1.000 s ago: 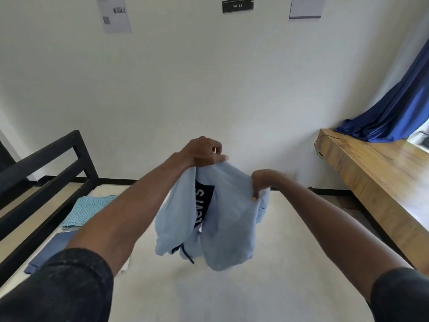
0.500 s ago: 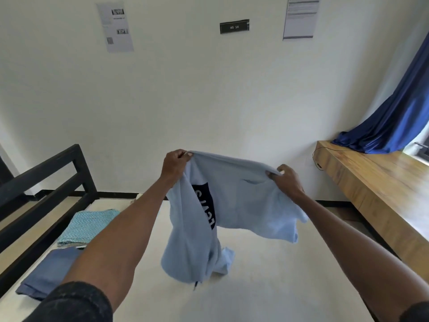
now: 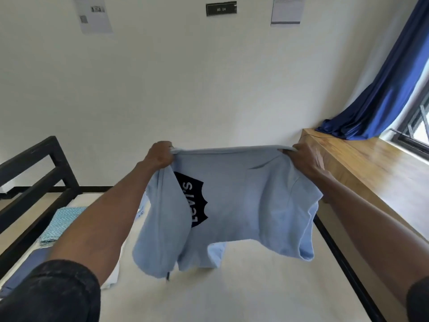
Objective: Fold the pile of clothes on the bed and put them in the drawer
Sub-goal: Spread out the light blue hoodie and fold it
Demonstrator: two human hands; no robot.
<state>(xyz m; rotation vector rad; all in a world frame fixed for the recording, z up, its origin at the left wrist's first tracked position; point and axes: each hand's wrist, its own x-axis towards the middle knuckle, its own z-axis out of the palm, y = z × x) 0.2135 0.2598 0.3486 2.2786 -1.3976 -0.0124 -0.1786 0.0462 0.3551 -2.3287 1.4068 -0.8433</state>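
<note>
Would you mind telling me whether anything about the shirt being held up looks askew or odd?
Yes: the light blue shirt, stretched between the left hand and right hand, hangs sideways, its dark logo reading vertically, with one side doubled over part of it.

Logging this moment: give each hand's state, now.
Left hand: closed, gripping the light blue shirt.
Right hand: closed, gripping the same shirt.

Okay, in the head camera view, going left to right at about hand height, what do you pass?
Black bed frame → left hand gripping the light blue shirt → right hand gripping its other end → wooden ledge → blue curtain.
</note>
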